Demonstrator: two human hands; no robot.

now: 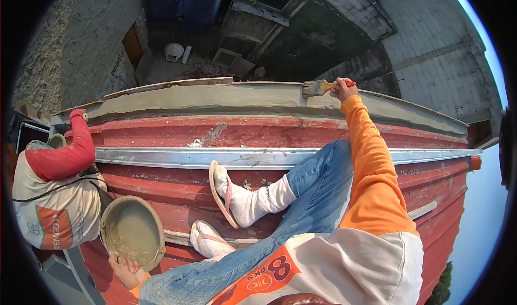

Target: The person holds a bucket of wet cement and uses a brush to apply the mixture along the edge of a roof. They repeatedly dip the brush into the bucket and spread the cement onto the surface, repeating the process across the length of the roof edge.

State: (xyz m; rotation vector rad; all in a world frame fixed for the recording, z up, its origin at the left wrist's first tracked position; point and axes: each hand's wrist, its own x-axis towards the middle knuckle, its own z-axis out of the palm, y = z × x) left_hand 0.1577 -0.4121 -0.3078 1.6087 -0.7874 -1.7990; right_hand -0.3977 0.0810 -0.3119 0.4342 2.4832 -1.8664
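Note:
My right hand is closed round the handle of a paintbrush, whose bristles point left and touch the top of the grey plastered wall ledge. At the lower left, my left hand rests at the near rim of a round bucket holding greyish, wet-looking material. Its fingers are bent over the rim. The bucket stands on the red corrugated roof, beside my legs.
A co-worker in red sleeves crouches at the left, one hand at the ledge. A long metal channel crosses the roof. Beyond the ledge is a drop to a yard with a white container. The roof edge lies at the right.

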